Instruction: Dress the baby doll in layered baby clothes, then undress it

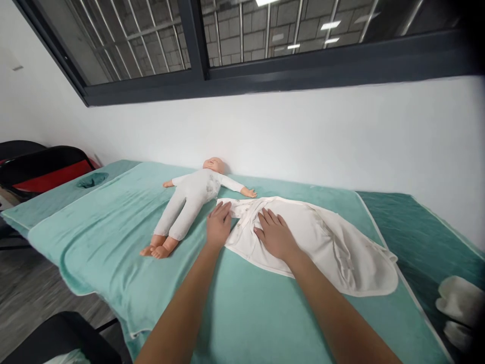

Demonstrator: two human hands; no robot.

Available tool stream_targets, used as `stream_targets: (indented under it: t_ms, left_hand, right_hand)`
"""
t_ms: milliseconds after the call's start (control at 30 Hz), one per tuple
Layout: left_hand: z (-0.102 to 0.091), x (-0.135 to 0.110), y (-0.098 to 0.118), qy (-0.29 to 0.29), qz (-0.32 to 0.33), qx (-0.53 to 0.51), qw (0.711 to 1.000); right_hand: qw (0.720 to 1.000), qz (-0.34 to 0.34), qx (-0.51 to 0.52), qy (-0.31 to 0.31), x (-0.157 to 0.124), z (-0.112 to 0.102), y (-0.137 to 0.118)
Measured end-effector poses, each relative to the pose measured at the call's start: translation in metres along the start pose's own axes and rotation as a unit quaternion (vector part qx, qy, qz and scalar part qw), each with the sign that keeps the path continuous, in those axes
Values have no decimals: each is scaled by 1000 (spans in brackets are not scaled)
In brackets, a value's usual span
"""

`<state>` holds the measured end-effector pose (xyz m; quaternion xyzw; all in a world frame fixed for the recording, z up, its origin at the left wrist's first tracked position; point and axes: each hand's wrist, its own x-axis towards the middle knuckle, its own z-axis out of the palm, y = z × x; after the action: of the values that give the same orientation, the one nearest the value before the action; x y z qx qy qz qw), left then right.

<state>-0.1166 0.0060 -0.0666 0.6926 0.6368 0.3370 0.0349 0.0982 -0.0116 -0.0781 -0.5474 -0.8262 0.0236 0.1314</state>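
In head view: white baby swaddle [310, 227] on green sheet [257, 313], right of baby doll [197, 183]. Rests left hand [219, 224] on narrow end strip [242, 205], fingers nearly together, with no pinch visible; lays right hand [276, 235] beside, fingers slightly spread, thumb apart. Should handle light, soft, floppy; best taken by bound edge [371, 293] or strip corners.

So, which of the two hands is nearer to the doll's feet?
Left. In the picture, the left hand is right of the doll's feet, at the left end of the white cloth; the right hand lies farther right, on the cloth.
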Motion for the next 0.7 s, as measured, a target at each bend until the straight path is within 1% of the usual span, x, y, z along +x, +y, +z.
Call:
stream_targets:
  t_ms: [33,100,133,200,333,433,533,600,633,700]
  left_hand:
    - [-1,-4,5,-31,20,23,999]
    - [-4,-12,13,-73,44,68,994]
    - [-5,-16,17,-85,44,86,992]
    - [-6,-24,21,-93,20,108,990]
    - [-6,-36,23,-90,-26,135,986]
    - [-6,-40,25,-80,-61,160,982]
    - [-7,-42,25,-67,-82,165,981]
    - [-8,-43,25,-57,-82,154,983]
    - [-10,-43,24,-48,-81,142,985]
    - [-12,-45,24,-25,-77,114,990]
  right_hand:
    - [1000,0,-2,0,-1,-1,-1]
    - [1000,1,-4,1,-5,-2,-5]
    - [1000,2,-4,2,-8,-3,-8]
    - [1000,0,0,1,-17,-6,-13]
    - [1000,-16,21,-9,-50,-13,-27]
    - [998,-35,46,-12,-87,-20,-39]
    - [994,-76,79,-5,-127,-29,-45]
    - [992,-83,91,9,-151,-35,-40]
    - [993,-74,90,23,-160,-37,-35]
    - [994,-30,80,61,-173,-42,-17]
